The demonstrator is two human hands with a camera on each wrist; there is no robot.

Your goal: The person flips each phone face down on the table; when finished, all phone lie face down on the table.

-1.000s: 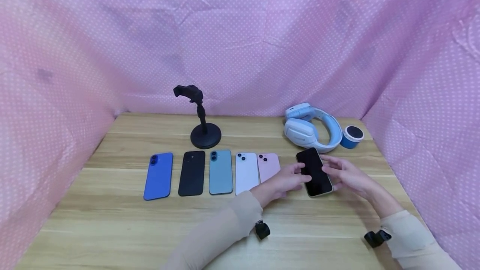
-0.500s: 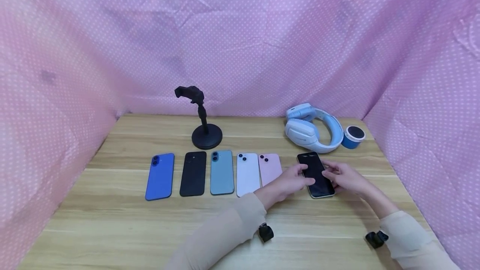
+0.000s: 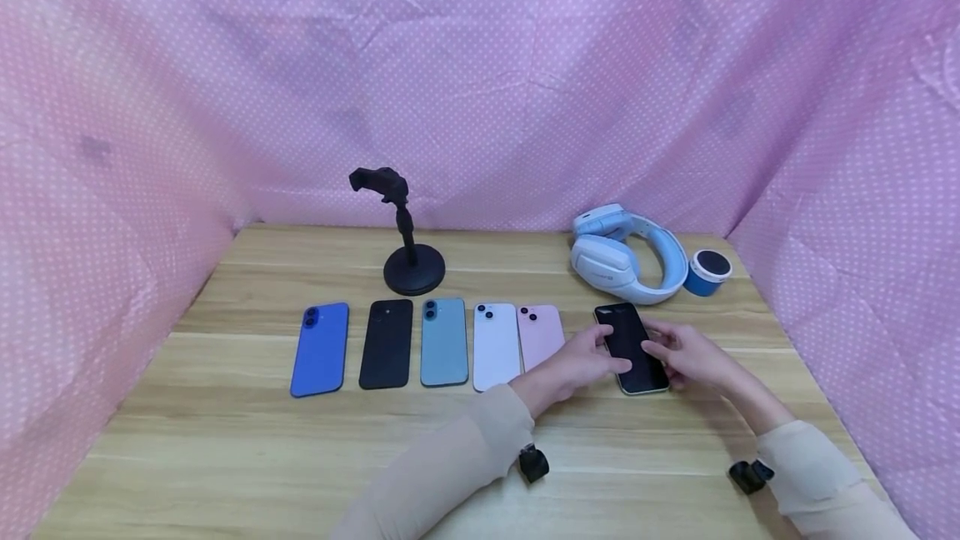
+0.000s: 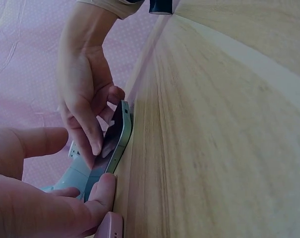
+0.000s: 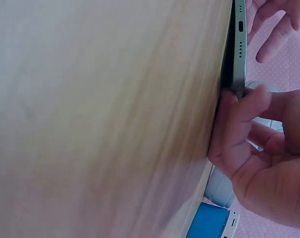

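Note:
A phone (image 3: 632,348) lies face up at the right of the table, its dark screen framed by a pale green edge. In the right wrist view, a gap shows under its bottom edge (image 5: 240,49), so it is slightly tilted off the wood. My right hand (image 3: 688,354) pinches its right side, thumb on top and fingers under the edge. My left hand (image 3: 581,363) is at the opposite side, fingertips at the edge and thumb spread over the screen without gripping. Beneath the left forearm, a pink phone (image 3: 538,332) lies face down, partly hidden.
White (image 3: 495,348), teal (image 3: 444,342), black (image 3: 386,344) and blue (image 3: 320,348) phones lie face down in a row leftward. Behind them stands a black phone stand (image 3: 414,269). Pale blue headphones (image 3: 603,263) and a small blue speaker (image 3: 707,273) sit at the back right.
The phone between my hands has tilted slightly, and reflections now show near the top of its screen. My left hand has shifted a little to the right with its thumb farther over the screen.

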